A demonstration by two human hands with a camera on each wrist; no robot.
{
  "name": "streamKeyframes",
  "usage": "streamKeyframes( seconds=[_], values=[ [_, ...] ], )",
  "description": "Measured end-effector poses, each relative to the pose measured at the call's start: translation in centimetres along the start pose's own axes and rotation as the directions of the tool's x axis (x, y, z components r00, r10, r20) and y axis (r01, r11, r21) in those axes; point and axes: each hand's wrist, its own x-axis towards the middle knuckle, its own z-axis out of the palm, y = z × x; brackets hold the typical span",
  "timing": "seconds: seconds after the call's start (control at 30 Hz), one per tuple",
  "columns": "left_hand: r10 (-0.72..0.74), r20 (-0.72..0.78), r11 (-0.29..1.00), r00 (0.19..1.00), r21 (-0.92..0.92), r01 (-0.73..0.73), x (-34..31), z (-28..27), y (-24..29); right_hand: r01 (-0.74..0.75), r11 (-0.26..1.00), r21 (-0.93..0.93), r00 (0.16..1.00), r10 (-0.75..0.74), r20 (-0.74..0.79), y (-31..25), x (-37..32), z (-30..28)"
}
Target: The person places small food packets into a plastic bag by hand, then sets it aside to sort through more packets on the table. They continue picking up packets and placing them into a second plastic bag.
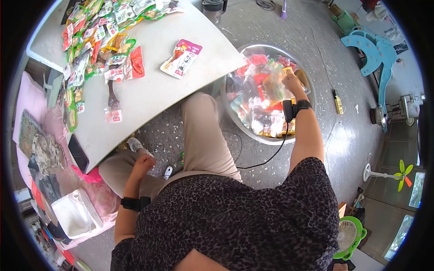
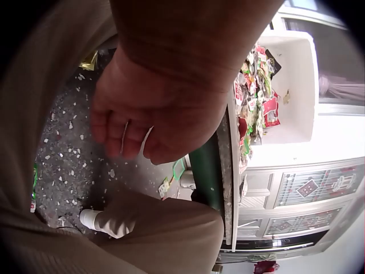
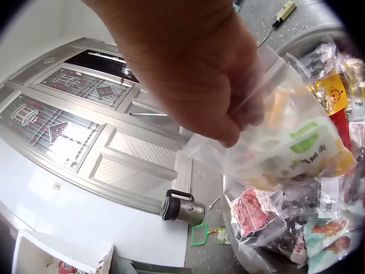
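My right hand (image 1: 293,81) is over a large metal basin (image 1: 306,82) to the right of the table. In the right wrist view its fingers pinch the top of a clear plastic bag (image 3: 296,140). Through the film, pale packets with green and yellow print show. Below and around this bag, the basin is full of colourful food packets (image 3: 255,212). My left hand (image 1: 143,165) hangs by the left thigh near the table's front edge, fingers loosely curled, holding nothing.
On the white table (image 1: 153,88) lie a single purple-and-white pouch (image 1: 181,58), a heap of small snack packets (image 1: 90,45) and a phone (image 1: 78,152). A foam box (image 1: 74,212) is at the lower left. A metal jug (image 1: 213,10) and a power strip (image 1: 338,104) stand on the floor.
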Motion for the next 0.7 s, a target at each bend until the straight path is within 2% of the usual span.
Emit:
streamKeyframes(
  seconds=[0.1, 0.13, 0.23, 0.3, 0.37, 0.43, 0.5, 0.6, 0.67, 0.7],
  values=[
    [-0.048, -0.078, 0.995, 0.996, -0.087, 0.041, -0.3, 0.2, 0.2, 0.002, 0.997, -0.074, 0.953, -0.025, -0.301, -1.1, 5.1, -0.9],
    [-0.066, -0.103, 0.992, 0.993, -0.115, 0.054, -0.5, 0.2, 0.6, -0.055, 0.989, -0.139, 0.953, 0.011, -0.304, -2.4, 6.5, -1.3],
    [-0.125, -0.143, 0.991, 0.982, -0.072, 0.116, -0.8, 0.7, 2.1, -0.092, 0.991, -0.1, 0.963, 0.063, -0.261, -5.9, 10.1, 0.4],
    [-0.144, -0.127, 0.987, 0.981, -0.085, 0.134, -0.7, 1.0, 2.3, -0.003, 0.99, -0.14, 0.978, -0.026, -0.209, -7.0, 11.7, 4.2],
    [-0.146, -0.129, 0.987, 0.981, -0.092, 0.135, -0.5, 1.1, 2.4, -0.035, 0.997, -0.067, 0.997, 0.03, -0.076, -10.8, 9.3, 7.1],
    [-0.141, -0.147, 0.987, 0.979, -0.093, 0.128, -0.5, 1.2, 2.3, 0.221, 0.973, -0.061, 0.975, -0.22, 0.027, -8.3, 11.0, 14.2],
    [-0.138, -0.132, 0.988, 0.982, -0.084, 0.128, -0.6, 1.2, 2.3, 0.145, 0.935, 0.325, 0.989, -0.124, -0.087, -12.5, 4.9, 14.3],
    [-0.105, -0.128, 0.993, 0.986, -0.065, 0.097, -0.8, 1.0, 2.2, 0.023, 0.922, 0.387, 0.998, -0.001, -0.057, -14.1, 0.9, 16.2],
    [-0.076, -0.132, 0.996, 0.988, -0.065, 0.068, -0.8, 0.9, 1.9, 0.16, 0.941, 0.298, 0.987, -0.144, -0.073, -12.6, -0.3, 17.7],
    [-0.067, -0.146, 0.996, 0.987, -0.076, 0.056, -1.0, 0.6, 1.8, 0.118, 0.883, 0.454, 0.993, -0.096, -0.072, -13.3, -1.9, 16.4]
  ],
)
